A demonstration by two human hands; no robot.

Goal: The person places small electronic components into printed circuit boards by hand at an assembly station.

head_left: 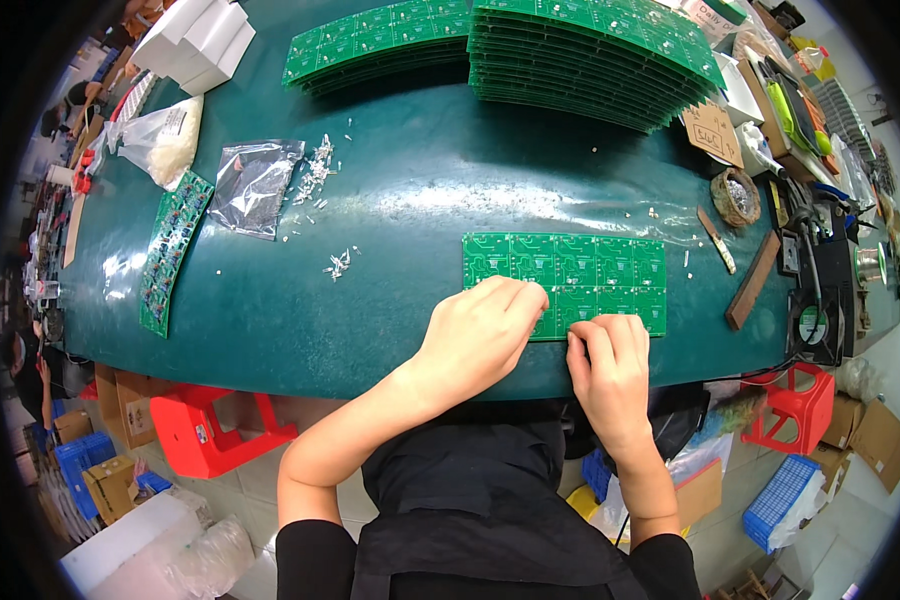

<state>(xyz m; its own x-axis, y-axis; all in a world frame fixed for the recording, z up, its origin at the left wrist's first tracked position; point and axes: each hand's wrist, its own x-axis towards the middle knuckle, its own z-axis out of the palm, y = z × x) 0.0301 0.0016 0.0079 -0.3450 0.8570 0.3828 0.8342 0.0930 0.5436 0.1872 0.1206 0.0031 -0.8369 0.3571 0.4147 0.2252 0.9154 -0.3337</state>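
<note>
A green circuit board panel [620, 262], divided into several small units, lies flat on the table in front of me. Above its near left part is my left hand [482, 335], fingers curled into a pinch; whatever is between the fingertips is hidden. My right hand [613, 372] rests at the panel's near edge, right of the middle, with thumb and fingers pressed together. Too little shows there to tell what it holds, if anything. Small white components [315, 172] lie in a loose pile to the left, with a smaller cluster [339, 264] closer to me.
Tall stacks of green panels [580, 65] stand at the back. Leftward lie a populated board [173, 250], a clear plastic bag [257, 188] and a bag of white parts [173, 140]. Rightward are a round pot [735, 196], a knife [716, 241], a wooden bar [753, 281] and a solder spool [870, 265].
</note>
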